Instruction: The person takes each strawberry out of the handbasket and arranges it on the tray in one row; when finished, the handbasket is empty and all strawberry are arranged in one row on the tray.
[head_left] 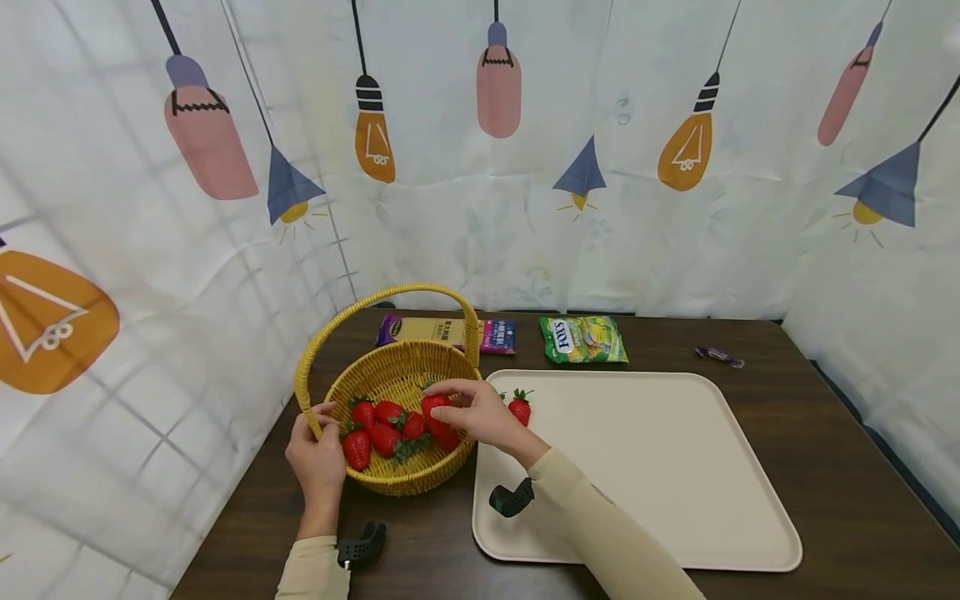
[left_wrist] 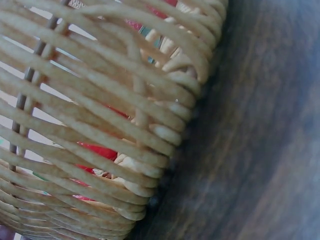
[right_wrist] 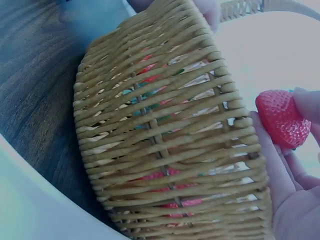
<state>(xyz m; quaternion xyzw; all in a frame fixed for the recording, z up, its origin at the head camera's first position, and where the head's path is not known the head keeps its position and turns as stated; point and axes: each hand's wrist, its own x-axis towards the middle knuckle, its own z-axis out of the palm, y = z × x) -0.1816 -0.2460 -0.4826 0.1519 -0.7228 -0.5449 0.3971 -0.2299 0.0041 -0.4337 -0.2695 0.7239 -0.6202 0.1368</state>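
A yellow wicker basket with a tall hoop handle stands on the table, several red strawberries lying inside. At its left side, my left hand grips the rim near the foot of the handle. My right hand reaches over the right rim and pinches a strawberry between thumb and fingers, above the basket wall in the right wrist view. Woven strands of the basket fill most of the left wrist view, with red showing through the gaps.
Right of the basket lies a cream tray, a strawberry at its upper left corner. Behind are a purple-and-tan snack packet, a green snack bag and a small purple wrapped candy. A printed curtain hangs beyond the dark table.
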